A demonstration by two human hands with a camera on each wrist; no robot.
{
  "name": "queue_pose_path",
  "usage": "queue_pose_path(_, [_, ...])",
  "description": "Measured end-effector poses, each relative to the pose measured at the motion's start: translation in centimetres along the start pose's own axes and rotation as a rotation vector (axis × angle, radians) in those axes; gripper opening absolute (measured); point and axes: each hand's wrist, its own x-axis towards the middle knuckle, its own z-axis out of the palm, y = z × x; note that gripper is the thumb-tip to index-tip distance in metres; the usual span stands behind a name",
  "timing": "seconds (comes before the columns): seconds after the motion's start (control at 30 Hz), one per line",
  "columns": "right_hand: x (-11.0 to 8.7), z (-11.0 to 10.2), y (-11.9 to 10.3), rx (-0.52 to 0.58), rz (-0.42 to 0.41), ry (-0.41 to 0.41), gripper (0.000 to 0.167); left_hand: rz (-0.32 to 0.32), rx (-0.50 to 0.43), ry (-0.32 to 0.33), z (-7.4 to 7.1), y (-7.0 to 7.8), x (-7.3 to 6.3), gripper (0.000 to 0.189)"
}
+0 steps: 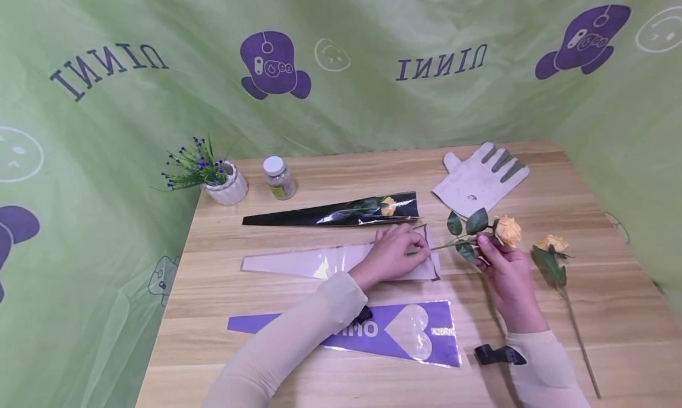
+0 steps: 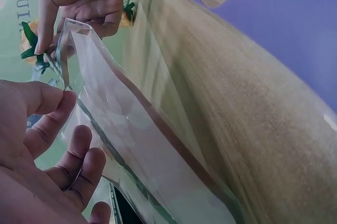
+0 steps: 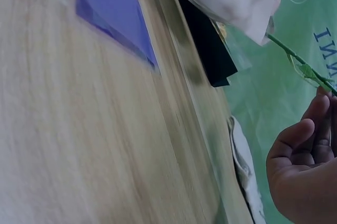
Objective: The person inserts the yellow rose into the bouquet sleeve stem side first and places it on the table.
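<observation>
My right hand [image 1: 506, 275] pinches the stem of an artificial peach-yellow rose [image 1: 508, 231] just below its bloom, among green leaves. The stem [image 3: 297, 55] runs leftward to the open mouth of a whitish flower sleeve [image 1: 295, 262] with a dark border. At that mouth, my left hand [image 1: 396, 251] pinches the sleeve's edge between thumb and forefinger; its other fingers are loosely bent in the left wrist view. The lower end of the stem is hidden by the hand and sleeve. The sleeve's mouth is lifted and gapes apart in the left wrist view.
Behind lies a black sleeve [image 1: 319, 214] holding another rose; in front, a purple sleeve [image 1: 437, 313] with a heart window. A second loose rose [image 1: 551, 243] lies at right. Farther back are a work glove [image 1: 471, 186], a lidded jar [image 1: 282, 186] and a potted plant [image 1: 229, 189].
</observation>
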Motion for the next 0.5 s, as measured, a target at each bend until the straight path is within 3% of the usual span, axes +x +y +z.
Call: queue_pose_path(0.5, [-0.81, 0.34, 0.57, -0.108, 0.007, -0.094, 0.018, 0.019, -0.027, 0.013, -0.26, 0.39, 0.01, 0.012])
